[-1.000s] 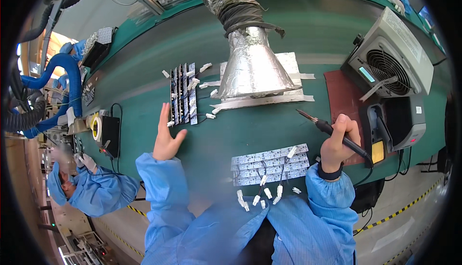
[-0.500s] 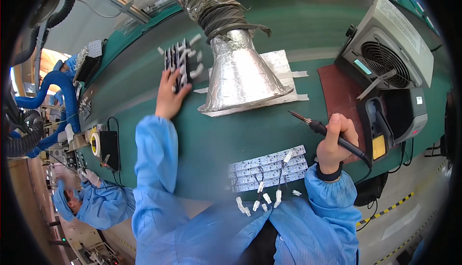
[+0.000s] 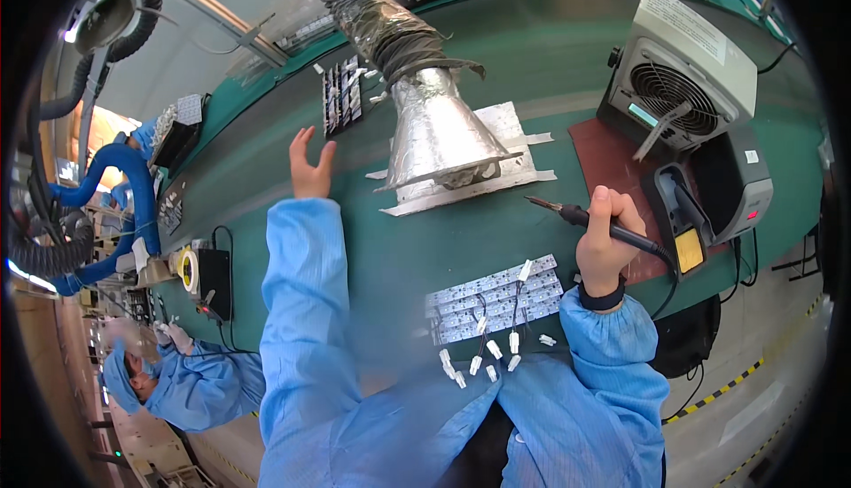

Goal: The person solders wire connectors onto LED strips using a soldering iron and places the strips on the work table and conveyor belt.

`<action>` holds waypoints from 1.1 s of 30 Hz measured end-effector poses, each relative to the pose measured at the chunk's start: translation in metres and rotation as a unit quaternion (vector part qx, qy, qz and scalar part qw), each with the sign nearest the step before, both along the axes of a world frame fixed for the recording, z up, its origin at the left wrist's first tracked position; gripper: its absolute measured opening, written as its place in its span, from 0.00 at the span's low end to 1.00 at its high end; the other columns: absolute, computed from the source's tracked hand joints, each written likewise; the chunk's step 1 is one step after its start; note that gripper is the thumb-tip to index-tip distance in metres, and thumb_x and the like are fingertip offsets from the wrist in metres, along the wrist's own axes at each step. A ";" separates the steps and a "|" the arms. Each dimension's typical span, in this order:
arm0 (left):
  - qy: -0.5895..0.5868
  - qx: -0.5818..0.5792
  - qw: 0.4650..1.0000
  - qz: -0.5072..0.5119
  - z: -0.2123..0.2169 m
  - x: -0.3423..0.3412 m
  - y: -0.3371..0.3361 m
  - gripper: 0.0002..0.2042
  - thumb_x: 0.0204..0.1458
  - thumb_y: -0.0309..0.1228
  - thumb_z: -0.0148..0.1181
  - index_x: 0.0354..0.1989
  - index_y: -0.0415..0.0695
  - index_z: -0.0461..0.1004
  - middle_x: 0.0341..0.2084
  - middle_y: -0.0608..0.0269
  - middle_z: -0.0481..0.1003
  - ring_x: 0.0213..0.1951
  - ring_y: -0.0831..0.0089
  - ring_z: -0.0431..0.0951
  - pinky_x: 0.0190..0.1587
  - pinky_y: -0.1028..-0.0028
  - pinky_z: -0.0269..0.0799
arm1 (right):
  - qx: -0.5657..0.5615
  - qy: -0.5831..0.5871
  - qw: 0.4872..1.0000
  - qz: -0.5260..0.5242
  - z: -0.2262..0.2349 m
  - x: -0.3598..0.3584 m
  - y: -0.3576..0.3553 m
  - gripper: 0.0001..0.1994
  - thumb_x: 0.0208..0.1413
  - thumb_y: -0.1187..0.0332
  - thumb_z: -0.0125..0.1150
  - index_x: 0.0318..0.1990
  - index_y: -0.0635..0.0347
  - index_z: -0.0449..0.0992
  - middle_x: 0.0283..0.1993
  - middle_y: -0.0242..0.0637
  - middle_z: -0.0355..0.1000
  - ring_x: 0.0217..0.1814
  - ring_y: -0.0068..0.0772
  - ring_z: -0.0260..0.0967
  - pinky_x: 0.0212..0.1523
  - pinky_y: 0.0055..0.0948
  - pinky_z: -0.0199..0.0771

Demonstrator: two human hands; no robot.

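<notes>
Now reaching with the left hand (image 3: pixel 310 164), fingers spread and empty, across the green bench (image 3: pixel 266 213) toward the dark strip panel (image 3: pixel 341 98) near the far edge, just left of the foil extraction hood (image 3: pixel 439 133); not yet touching it. Meanwhile gripping the soldering iron (image 3: pixel 585 219) in the right hand (image 3: pixel 610 244), fist closed around the handle, tip aimed left and raised off the bench, between the hood's taped base and the pale strip panel (image 3: pixel 496 302) at the near edge.

Best done, by judgement, thus:
- Keep the hot tip lifted and pointed away from the blue sleeve (image 3: pixel 297 311) crossing in front, and away from the white connectors (image 3: pixel 483 355) and thin wires trailing off the near panel.
- Better yet, park the iron in its stand (image 3: pixel 678 222) at the right before stretching so far.
- Take the far panel by its edges, flat, with several fingers, since loose white connectors hang around it and could snag or scatter.
- Draw it back clear of the hood's tape.
</notes>
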State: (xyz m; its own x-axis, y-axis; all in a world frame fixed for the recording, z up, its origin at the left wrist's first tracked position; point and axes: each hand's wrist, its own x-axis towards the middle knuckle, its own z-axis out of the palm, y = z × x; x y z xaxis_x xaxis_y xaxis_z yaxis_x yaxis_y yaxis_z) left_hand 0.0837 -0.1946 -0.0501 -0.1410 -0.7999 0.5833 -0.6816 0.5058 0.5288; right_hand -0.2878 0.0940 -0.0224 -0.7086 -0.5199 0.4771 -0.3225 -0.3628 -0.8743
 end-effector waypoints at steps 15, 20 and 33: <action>0.232 -0.179 0.788 -0.542 0.205 -0.060 0.240 0.10 0.62 0.36 0.59 0.36 0.42 0.76 0.20 0.63 0.76 0.22 0.70 0.76 0.25 0.70 0.65 | -0.027 0.055 0.998 -0.018 0.009 0.006 0.010 0.13 0.65 0.68 0.58 0.28 0.64 0.74 0.24 0.28 0.70 0.28 0.15 0.63 0.29 0.22 0.63; 0.230 -0.009 0.678 -0.698 0.204 -0.079 0.256 0.14 0.57 0.37 0.67 0.37 0.35 0.80 0.30 0.54 0.82 0.25 0.63 0.80 0.30 0.70 0.74 | 0.023 0.077 0.993 -0.091 0.002 0.019 0.083 0.11 0.65 0.69 0.58 0.31 0.66 0.77 0.28 0.34 0.75 0.31 0.21 0.69 0.31 0.22 0.66; 0.444 0.304 0.383 -0.751 0.200 -0.089 0.298 0.24 0.63 0.37 0.58 0.55 0.23 0.71 0.50 0.39 0.73 0.49 0.51 0.73 0.64 0.58 0.53 | -0.003 0.097 0.967 -0.237 -0.090 0.046 0.123 0.13 0.69 0.66 0.51 0.50 0.69 0.70 0.40 0.38 0.67 0.34 0.25 0.62 0.33 0.23 0.63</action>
State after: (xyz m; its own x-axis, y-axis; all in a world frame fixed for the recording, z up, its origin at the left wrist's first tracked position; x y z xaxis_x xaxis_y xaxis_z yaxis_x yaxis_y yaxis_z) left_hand -0.0052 0.1035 0.1502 -0.6703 -0.2317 0.7050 0.7215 -0.4261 0.5458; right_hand -0.2420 0.2169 -0.1120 -0.7635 -0.1543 0.6271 -0.6116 -0.1391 -0.7789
